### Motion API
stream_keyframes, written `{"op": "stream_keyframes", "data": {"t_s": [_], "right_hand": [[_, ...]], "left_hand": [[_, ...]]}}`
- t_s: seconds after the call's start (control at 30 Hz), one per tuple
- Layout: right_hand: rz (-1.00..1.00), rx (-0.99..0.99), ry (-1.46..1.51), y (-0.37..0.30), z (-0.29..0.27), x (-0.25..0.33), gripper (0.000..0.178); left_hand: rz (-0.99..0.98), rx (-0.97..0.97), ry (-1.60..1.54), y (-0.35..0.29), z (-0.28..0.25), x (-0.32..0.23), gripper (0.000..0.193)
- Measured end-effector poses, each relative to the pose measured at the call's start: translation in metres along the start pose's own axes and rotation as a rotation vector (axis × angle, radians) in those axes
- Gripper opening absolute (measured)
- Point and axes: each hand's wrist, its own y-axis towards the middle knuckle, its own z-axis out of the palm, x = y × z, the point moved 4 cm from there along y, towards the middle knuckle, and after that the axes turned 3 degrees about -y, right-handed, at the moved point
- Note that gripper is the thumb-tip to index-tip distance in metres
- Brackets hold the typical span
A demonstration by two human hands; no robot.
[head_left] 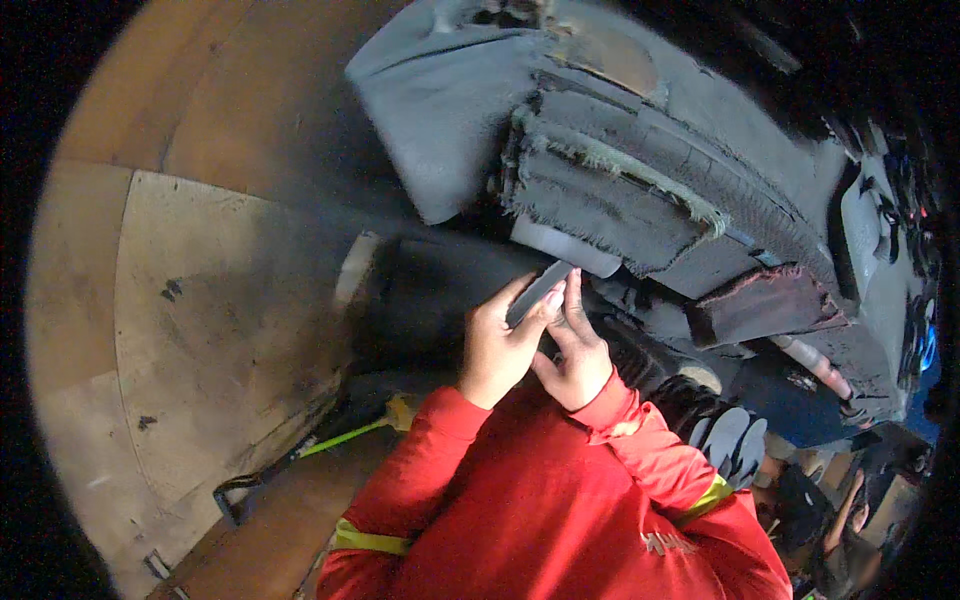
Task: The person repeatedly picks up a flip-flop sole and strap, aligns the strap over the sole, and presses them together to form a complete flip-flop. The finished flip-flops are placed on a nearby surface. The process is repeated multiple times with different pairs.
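A flat dark grey sole (540, 292) is pinched between both hands, turned so that mostly its narrow edge shows. My left hand (490, 345) grips it along its left side, fingers partly hidden behind it. From the other side, my right hand (578, 365) presses its fingertips near the upper end of the sole. Just beyond the fingertips sits a white roller (565, 245), partly covered by a frayed, dusty grey cloth (610, 200) on a machine. Whether the sole touches the roller, I cannot tell.
Several grey soles (735, 440) stand together on the right. A reddish frayed cloth (770, 305) hangs on the dust-covered machine (700, 120). Wooden boards (220, 320) are on the left, near a bright green rod (345, 438). Another person (850, 540) is at the lower right.
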Motion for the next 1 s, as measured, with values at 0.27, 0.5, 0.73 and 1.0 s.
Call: {"op": "stream_keyframes", "data": {"t_s": [0.27, 0.5, 0.73, 1.0], "right_hand": [[-0.286, -0.128, -0.391, 0.0, -0.002, 0.044, 0.05], [-0.3, -0.184, -0.059, 0.01, 0.015, 0.047, 0.029], [-0.08, -0.1, 0.109, 0.005, 0.011, 0.013, 0.058], [-0.131, -0.102, -0.062, -0.003, -0.004, 0.013, 0.055]], "left_hand": [[0.145, 0.053, -0.13, -0.035, -0.031, -0.034, 0.036], [0.419, 0.047, 0.452, -0.029, -0.033, -0.077, 0.042], [-0.044, 0.151, 0.469, 0.021, 0.003, -0.042, 0.035], [0.045, 0.016, 0.119, -0.015, -0.006, -0.034, 0.041]]}}
